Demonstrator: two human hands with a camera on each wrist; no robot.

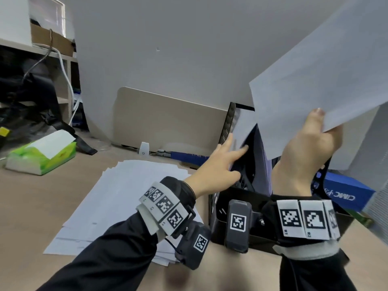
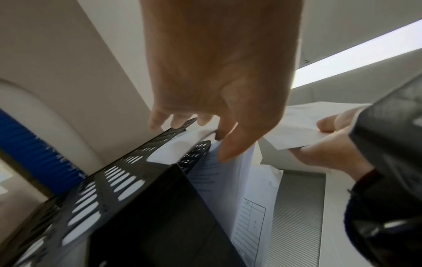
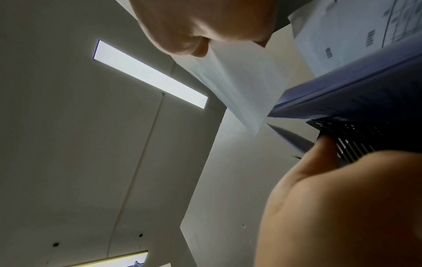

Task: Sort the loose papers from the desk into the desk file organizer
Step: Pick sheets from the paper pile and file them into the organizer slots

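Observation:
A black perforated file organizer stands on the desk at the right, with white papers and a blue folder upright in its slots. My left hand reaches into it with straight fingers that press against the filed sheets. Above the organizer, my right hand pinches the lower edge of a white sheet between thumb and fingers and holds it raised and tilted. A spread stack of loose papers lies on the desk to the left of the organizer.
A green tissue pack sits at the far left of the desk. A blue box lies right of the organizer. A beige partition stands along the desk's back edge, with a small white device at its foot.

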